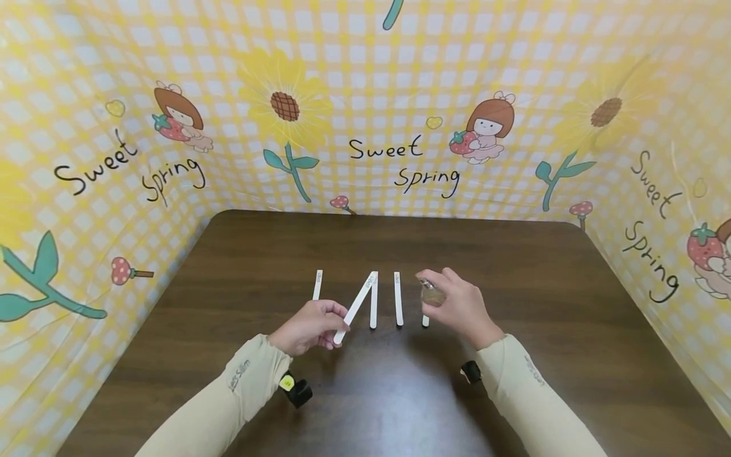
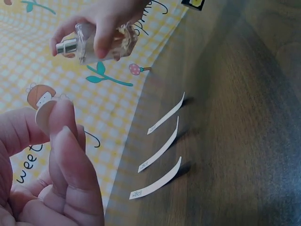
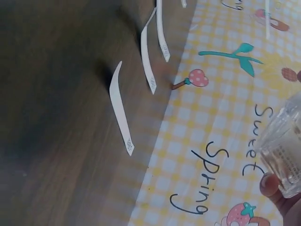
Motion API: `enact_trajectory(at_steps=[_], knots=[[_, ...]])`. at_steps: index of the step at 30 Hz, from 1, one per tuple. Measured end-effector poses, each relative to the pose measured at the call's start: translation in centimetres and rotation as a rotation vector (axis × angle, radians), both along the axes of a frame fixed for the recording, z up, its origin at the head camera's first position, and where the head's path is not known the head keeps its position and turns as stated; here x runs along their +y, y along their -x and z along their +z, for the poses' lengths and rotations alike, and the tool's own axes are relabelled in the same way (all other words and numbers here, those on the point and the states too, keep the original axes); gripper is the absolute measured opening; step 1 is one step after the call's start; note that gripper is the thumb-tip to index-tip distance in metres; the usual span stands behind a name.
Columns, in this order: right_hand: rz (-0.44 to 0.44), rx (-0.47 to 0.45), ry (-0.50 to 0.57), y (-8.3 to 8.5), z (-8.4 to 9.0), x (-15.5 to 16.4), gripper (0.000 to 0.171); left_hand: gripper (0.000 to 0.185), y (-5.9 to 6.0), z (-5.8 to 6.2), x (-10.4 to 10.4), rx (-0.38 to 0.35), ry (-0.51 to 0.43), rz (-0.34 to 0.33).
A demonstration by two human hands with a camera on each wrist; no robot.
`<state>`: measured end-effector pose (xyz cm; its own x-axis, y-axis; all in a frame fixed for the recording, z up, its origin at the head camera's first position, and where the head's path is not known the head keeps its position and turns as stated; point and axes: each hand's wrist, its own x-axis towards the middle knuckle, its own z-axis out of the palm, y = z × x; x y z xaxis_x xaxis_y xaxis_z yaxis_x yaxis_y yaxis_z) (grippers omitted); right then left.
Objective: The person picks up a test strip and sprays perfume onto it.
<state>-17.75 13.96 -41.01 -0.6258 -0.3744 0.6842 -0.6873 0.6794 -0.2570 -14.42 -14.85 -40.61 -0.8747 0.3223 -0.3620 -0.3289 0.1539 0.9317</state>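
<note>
My left hand (image 1: 327,325) pinches the lower end of a white paper test strip (image 1: 355,306), which slants up off the dark wooden table (image 1: 240,266). In the left wrist view the thumb and fingers (image 2: 61,141) hold that strip's rounded end (image 2: 43,114). Just to the right, my right hand (image 1: 451,298) grips a small clear glass perfume bottle (image 1: 432,293) with a silver nozzle (image 2: 66,47), held above the table near the strips. The right wrist view shows the bottle (image 3: 284,143) and one fingertip (image 3: 269,184).
Several more white strips lie side by side on the table: one far left (image 1: 317,284), two in the middle (image 1: 374,303) (image 1: 397,298), one partly under my right hand (image 1: 425,321). Yellow checked "Sweet Spring" cloth walls (image 1: 388,152) enclose three sides.
</note>
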Motion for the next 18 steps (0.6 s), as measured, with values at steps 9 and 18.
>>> enact_trajectory(at_steps=[9,18], knots=[[0.054,-0.011,-0.1,1.4,0.2,-2.2,0.045,0.018,-0.3,0.3,-0.2,-0.002,-0.001,-0.013],[0.002,0.019,-0.12,1.9,0.6,-3.6,0.046,0.017,0.2,1.0,-0.1,0.01,0.004,0.001]])
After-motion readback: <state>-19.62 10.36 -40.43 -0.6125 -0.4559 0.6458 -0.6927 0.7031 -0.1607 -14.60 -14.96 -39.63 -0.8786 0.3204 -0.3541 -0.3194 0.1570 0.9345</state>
